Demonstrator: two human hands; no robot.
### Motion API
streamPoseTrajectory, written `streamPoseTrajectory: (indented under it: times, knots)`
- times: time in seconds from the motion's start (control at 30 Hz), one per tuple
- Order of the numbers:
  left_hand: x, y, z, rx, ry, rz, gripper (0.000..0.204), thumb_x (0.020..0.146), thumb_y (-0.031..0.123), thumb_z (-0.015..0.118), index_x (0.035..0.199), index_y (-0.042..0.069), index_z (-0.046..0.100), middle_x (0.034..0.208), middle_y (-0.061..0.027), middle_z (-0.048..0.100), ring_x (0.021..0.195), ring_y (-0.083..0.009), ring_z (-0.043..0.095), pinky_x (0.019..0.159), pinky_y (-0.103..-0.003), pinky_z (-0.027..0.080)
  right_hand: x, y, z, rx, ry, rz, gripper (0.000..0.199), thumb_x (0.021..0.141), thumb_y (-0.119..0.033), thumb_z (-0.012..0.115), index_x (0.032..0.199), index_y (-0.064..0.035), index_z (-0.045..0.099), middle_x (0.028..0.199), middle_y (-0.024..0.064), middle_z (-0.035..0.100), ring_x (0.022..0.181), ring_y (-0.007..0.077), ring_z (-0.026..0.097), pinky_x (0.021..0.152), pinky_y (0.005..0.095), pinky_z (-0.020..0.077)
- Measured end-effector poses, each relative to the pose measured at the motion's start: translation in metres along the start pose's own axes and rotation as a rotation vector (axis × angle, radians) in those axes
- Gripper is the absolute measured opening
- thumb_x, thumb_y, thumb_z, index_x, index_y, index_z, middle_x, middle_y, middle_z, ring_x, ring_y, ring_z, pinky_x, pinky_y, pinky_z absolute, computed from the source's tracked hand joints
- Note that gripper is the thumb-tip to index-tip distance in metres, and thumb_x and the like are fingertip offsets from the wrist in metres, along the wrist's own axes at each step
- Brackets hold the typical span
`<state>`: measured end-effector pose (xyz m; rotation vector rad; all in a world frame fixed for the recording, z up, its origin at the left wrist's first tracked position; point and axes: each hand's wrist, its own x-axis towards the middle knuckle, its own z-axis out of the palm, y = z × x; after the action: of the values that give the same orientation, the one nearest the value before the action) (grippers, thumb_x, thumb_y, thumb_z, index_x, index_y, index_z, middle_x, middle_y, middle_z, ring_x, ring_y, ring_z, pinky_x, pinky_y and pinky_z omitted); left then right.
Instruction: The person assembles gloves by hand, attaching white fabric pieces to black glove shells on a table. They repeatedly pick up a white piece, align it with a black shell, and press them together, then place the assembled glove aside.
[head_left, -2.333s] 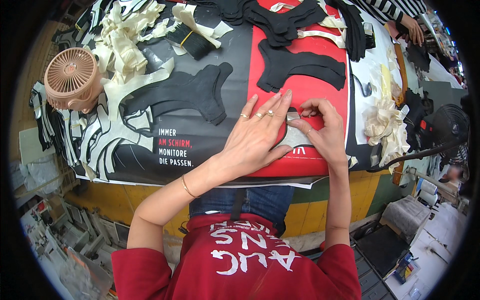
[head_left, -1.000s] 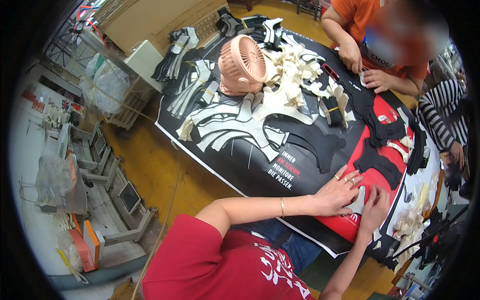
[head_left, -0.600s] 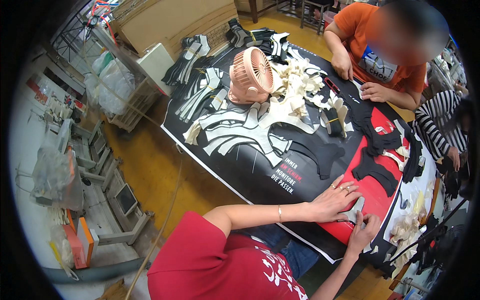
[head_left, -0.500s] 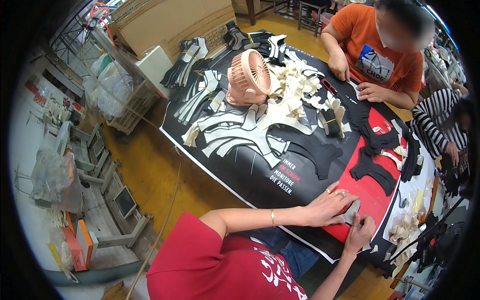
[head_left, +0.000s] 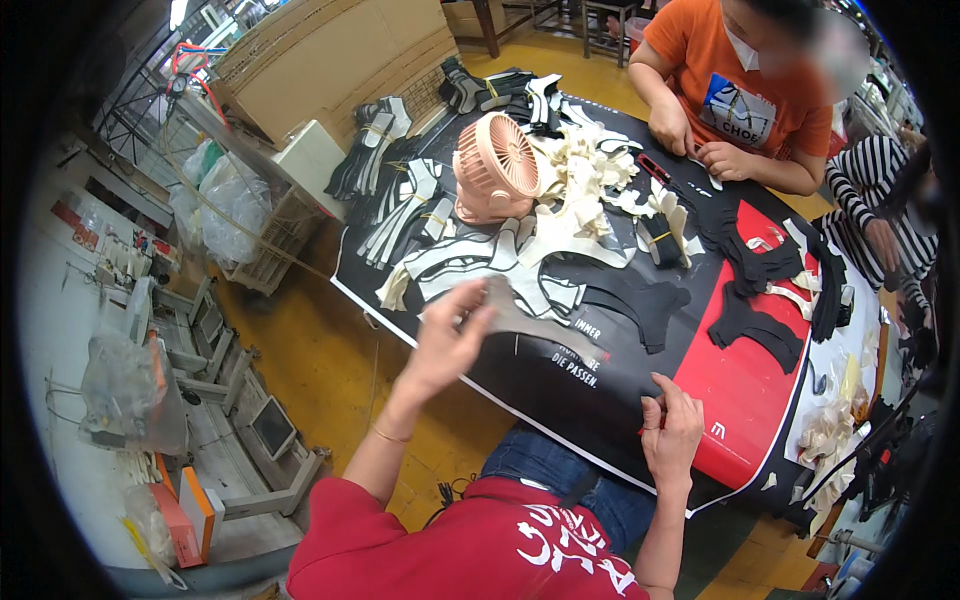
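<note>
My left hand [head_left: 452, 335] is over the table's near left part, with its thumb and fingers closed on one end of a curved grey fabric piece [head_left: 545, 328]. The rest of the piece stretches right, slightly blurred. Just beyond it lie several white fabric pieces with dark edges [head_left: 465, 255], fanned out and overlapping. My right hand [head_left: 672, 425] hovers by the table's near edge, thumb and fingers apart, holding nothing that I can see. Black curved pieces [head_left: 640, 305] lie ahead of it, and more black pieces [head_left: 755, 335] rest on the red area.
A pink fan [head_left: 495, 165] stands mid-table beside a heap of cream fabric scraps [head_left: 585, 165]. Bundled dark and white pieces [head_left: 375, 150] lie at the far left. Across the table, a person in an orange shirt [head_left: 735, 90] handles a small piece. Red-handled snips [head_left: 655, 168] lie nearby.
My hands have moved apart. The left hand has carried the grey piece leftward from the red area to near the white pieces; the right has let go and shifted slightly left.
</note>
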<state>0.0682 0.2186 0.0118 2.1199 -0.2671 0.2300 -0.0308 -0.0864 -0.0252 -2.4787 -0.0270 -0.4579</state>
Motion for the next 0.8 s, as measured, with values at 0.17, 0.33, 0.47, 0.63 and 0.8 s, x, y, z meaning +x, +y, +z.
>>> streamPoseTrajectory:
  times: [0.17, 0.33, 0.47, 0.63, 0.8]
  knots:
    - [0.016, -0.025, -0.070, -0.292, 0.120, -0.099, 0.024, 0.099, 0.005, 0.060, 0.121, -0.006, 0.060, 0.104, -0.0054, 0.068, 0.093, -0.0098, 0.061, 0.084, -0.027, 0.052, -0.015, 0.013, 0.010, 0.102, 0.030, 0.099, 0.019, 0.092, -0.018, 0.070, 0.105, -0.0044, 0.068, 0.075, 0.0062, 0.061, 0.071, 0.0237, 0.057, 0.071, 0.0362, 0.0419]
    - [0.046, -0.058, -0.100, -0.364, 0.171, 0.026, 0.030, 0.101, 0.010, 0.058, 0.127, -0.005, 0.057, 0.111, -0.0064, 0.066, 0.100, -0.0112, 0.060, 0.089, -0.026, 0.048, -0.022, 0.023, 0.025, 0.154, 0.156, 0.132, 0.010, 0.092, -0.012, 0.069, 0.097, -0.0045, 0.069, 0.081, 0.0076, 0.067, 0.075, 0.0232, 0.060, 0.072, 0.0352, 0.0426]
    - [0.078, -0.112, -0.103, -0.345, 0.202, -0.108, 0.028, 0.101, 0.008, 0.058, 0.126, -0.006, 0.058, 0.102, -0.0080, 0.068, 0.089, -0.0088, 0.062, 0.078, -0.023, 0.051, -0.020, 0.021, 0.034, 0.078, 0.243, 0.115, 0.008, 0.091, -0.013, 0.070, 0.093, -0.0048, 0.070, 0.080, 0.0070, 0.067, 0.071, 0.0223, 0.059, 0.070, 0.0346, 0.0419]
    - [0.088, -0.147, -0.075, 0.380, 0.325, -0.204, 0.054, 0.095, 0.024, 0.064, 0.140, -0.002, 0.050, 0.121, -0.0254, 0.063, 0.116, -0.0378, 0.061, 0.100, -0.046, 0.046, -0.020, 0.019, 0.036, 0.057, 0.269, 0.114, 0.008, 0.090, -0.012, 0.071, 0.090, -0.0045, 0.070, 0.073, 0.0056, 0.063, 0.061, 0.0195, 0.053, 0.066, 0.0329, 0.0393]
    - [0.069, -0.104, -0.047, 0.636, 0.633, 0.001, 0.056, 0.096, 0.020, 0.060, 0.146, 0.002, 0.043, 0.148, -0.0236, 0.043, 0.138, -0.0370, 0.039, 0.113, -0.052, 0.026, -0.018, 0.019, 0.038, 0.036, 0.313, 0.092, 0.007, 0.088, -0.010, 0.073, 0.087, -0.0047, 0.069, 0.067, 0.0041, 0.059, 0.057, 0.0180, 0.051, 0.063, 0.0321, 0.0374]
